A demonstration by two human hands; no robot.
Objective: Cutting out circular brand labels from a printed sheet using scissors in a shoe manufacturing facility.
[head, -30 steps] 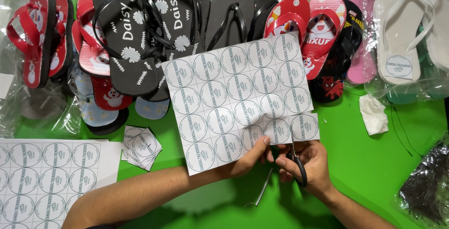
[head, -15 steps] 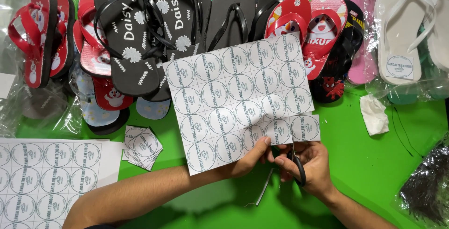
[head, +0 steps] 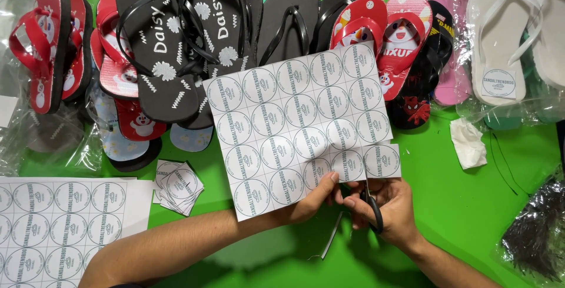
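Observation:
My left hand [head: 313,197] pinches the lower edge of a white sheet of round printed labels [head: 300,123], held up over the green table. My right hand [head: 388,205] grips black-handled scissors [head: 371,202] whose blades point up into the sheet's bottom row, between the last two labels on the right. A thin paper strip [head: 331,238] hangs below the sheet near my hands.
A second label sheet [head: 59,223] lies at bottom left, with a small pile of cut label squares [head: 179,185] beside it. Several pairs of flip-flops [head: 176,47] in black, red, pink and white line the far side. A crumpled white scrap [head: 469,142] and a dark plastic bag [head: 535,235] lie at right.
The scissors have crept slightly further up into the bottom row of labels; the sheet and both hands otherwise hold the same place.

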